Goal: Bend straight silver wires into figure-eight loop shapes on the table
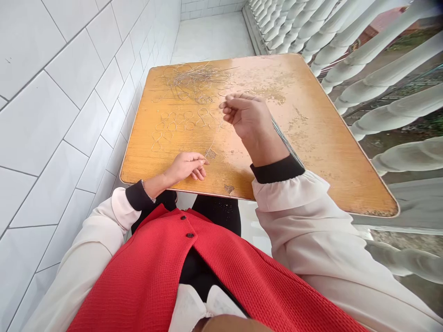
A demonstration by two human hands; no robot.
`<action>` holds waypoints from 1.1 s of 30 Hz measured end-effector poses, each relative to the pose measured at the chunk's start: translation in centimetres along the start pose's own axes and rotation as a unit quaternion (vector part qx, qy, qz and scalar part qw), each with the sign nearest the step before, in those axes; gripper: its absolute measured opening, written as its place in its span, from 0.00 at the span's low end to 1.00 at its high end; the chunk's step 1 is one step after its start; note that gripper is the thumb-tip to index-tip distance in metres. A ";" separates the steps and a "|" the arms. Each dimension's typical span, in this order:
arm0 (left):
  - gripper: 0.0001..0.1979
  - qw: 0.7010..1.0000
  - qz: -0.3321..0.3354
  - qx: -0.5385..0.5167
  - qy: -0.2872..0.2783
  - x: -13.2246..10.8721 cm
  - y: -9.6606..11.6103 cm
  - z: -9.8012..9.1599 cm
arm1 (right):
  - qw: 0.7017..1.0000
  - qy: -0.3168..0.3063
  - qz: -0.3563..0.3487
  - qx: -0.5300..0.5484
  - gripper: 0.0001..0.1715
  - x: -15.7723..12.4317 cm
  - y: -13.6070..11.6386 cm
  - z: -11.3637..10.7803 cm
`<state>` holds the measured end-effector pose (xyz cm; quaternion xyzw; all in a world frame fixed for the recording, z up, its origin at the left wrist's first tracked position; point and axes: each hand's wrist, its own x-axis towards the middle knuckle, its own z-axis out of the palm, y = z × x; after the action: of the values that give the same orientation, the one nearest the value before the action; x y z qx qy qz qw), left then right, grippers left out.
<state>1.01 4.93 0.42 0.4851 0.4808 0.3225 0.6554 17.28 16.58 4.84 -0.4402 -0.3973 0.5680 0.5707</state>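
Note:
My left hand (187, 167) is low over the near edge of the table, thumb and forefinger pinched on the lower end of a thin wire (215, 139). The wire slants up and right toward my right hand (245, 115), which is raised over the table with its fingertips pinched together on the upper part. Beyond my hands lies a tangled pile of thin wires (199, 79), some curled and some straight. Between the pile and my left hand, several bent wire loops (175, 121) lie in rows. A bundle of straight wires (285, 138) shows partly behind my right wrist.
The worn wooden table (332, 166) has rounded corners and peeling patches. A white tiled wall (79, 87) stands close on the left. White balusters (367, 103) run along the right side. Pale floor (214, 39) lies beyond the table.

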 end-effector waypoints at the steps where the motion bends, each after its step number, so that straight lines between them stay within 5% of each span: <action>1: 0.11 1.000 -0.004 -0.003 -0.001 0.0 0.0 0.0 | 0.999 -0.028 0.006 -0.026 0.18 -0.2 0.4 0.3; 5: 0.11 1.000 -0.019 -0.019 -0.002 -0.2 0.0 0.1 | 0.993 -0.104 0.012 -0.047 0.16 -0.7 1.7 1.0; 17: 0.09 0.992 -0.041 -0.110 0.051 -0.6 0.0 -0.3 | 0.985 -0.142 -0.060 -0.082 0.09 -2.6 3.2 1.9; 24: 0.07 0.996 -0.071 0.052 -0.001 -3.4 -0.6 -2.1 | 0.986 -0.103 -0.066 -0.112 0.09 -2.1 2.1 1.4; 27: 0.05 0.986 0.001 0.161 -0.032 -4.3 0.2 -4.5 | 0.983 -0.115 -0.036 -0.139 0.09 -2.1 1.8 1.3; 29: 0.08 0.944 0.164 0.280 0.053 -3.9 2.2 -6.4 | 0.975 -0.149 -0.009 -0.162 0.07 -2.2 1.9 1.5; 31: 0.11 0.836 0.296 0.427 0.176 -2.5 4.9 -8.4 | 0.964 -0.193 0.003 -0.183 0.05 -2.4 2.3 1.8; 33: 0.14 0.740 0.347 0.534 0.216 -0.5 7.3 -10.0 | 0.952 -0.232 0.001 -0.199 0.05 -2.7 2.7 2.1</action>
<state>-8.28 10.13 6.80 0.8062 0.5013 0.3140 0.0096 14.40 13.89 3.00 -0.4009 -0.6235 0.5645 0.3631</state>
